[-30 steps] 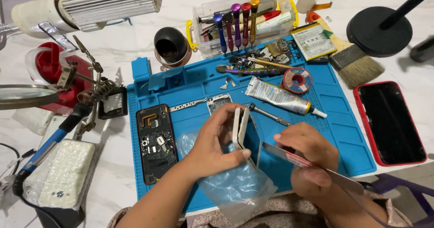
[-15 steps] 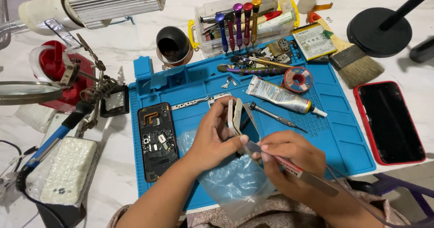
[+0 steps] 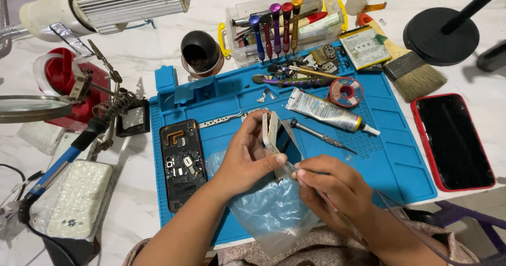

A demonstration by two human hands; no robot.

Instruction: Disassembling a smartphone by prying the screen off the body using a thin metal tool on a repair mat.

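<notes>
Your left hand (image 3: 245, 158) grips a thin pale phone panel with a dark screen face (image 3: 278, 139), stood on edge over the blue silicone repair mat (image 3: 400, 160). Your right hand (image 3: 329, 189) is closed on a slim tool at the panel's lower corner; its tip is hidden by your fingers. The panel looks to be already parted from the opened black phone body with exposed boards (image 3: 183, 160), which lies flat on the mat to your left, so the separating seems done and work at the panel's edge remains. A crumpled clear plastic bag (image 3: 274, 213) sits under your hands.

The mat lies on a white marbled worktop (image 3: 137, 44), crowded with a clear box of coloured screwdrivers (image 3: 284, 18), a grey glue tube (image 3: 327, 110) and a red-cased phone (image 3: 452, 139).
</notes>
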